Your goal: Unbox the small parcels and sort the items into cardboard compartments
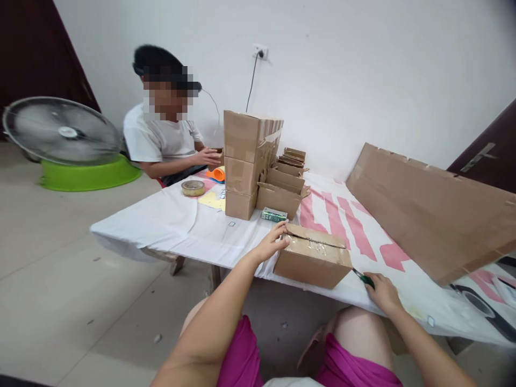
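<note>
A taped cardboard box [313,263] lies near the table's front edge, its top flaps meeting at a slightly parted seam with shiny clear tape on it. My left hand [272,244] grips the box's left end, with thumb and fingers at the corner. In my right hand [382,293] is a green-handled knife [366,279], its thin dark tip pointing at the box's lower right corner. Just behind the box sits a small green-and-white carton [274,215]. Open cardboard boxes [280,198] stand in a row farther back.
Stacked closed boxes [242,137] rise at the table's middle. A tape roll [193,187] lies on the white cloth [161,223]. A large cardboard sheet [435,209] leans at right, near a black ringed object [479,303]. Across the table sits a person [161,140]; a fan [62,131] stands left.
</note>
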Action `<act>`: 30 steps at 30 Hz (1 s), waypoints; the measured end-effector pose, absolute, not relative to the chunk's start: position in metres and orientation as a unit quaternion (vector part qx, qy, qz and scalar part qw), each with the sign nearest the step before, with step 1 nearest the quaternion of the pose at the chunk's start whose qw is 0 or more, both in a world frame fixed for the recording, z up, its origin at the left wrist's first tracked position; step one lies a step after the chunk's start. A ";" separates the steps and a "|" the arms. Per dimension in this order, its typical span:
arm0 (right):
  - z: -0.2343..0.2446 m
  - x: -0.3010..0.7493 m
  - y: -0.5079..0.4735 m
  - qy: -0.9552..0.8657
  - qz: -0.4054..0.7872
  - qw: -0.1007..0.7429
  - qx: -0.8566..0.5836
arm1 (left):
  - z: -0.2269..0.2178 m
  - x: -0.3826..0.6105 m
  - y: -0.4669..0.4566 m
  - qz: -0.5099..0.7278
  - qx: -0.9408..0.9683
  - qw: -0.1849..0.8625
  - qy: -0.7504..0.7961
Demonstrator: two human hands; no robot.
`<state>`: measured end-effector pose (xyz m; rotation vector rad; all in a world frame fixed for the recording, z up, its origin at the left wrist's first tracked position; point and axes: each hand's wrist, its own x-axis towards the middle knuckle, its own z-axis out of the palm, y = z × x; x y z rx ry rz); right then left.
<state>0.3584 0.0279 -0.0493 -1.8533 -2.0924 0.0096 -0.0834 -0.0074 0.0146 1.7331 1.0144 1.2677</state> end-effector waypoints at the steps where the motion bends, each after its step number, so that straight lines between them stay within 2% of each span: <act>1: -0.051 0.360 0.029 -0.738 0.000 0.168 -0.653 | 0.015 -0.084 -0.007 0.491 0.679 0.374 0.397; 7: -0.037 0.360 0.052 -0.757 0.008 0.170 -0.630 | 0.014 -0.087 -0.002 0.490 0.680 0.372 0.400; 12: 0.032 0.303 0.059 -0.765 -0.006 0.260 -0.589 | 0.010 -0.087 0.003 0.498 0.685 0.361 0.390; 14: 0.067 0.265 0.047 -0.827 -0.010 0.261 -0.499 | 0.010 -0.087 0.004 0.500 0.690 0.355 0.383; 17: 0.105 0.205 0.023 -0.914 -0.026 0.157 -0.373 | 0.010 -0.086 0.004 0.497 0.696 0.350 0.381; 21: 0.111 0.150 0.007 -0.946 -0.101 0.028 -0.306 | 0.009 -0.087 0.003 0.503 0.701 0.336 0.378; 25: 0.098 0.129 0.011 -0.935 -0.176 -0.004 -0.306 | 0.006 -0.088 0.003 0.502 0.714 0.318 0.370; 30: 0.098 0.129 0.013 -0.930 -0.176 -0.010 -0.323 | 0.007 -0.090 0.001 0.492 0.721 0.318 0.370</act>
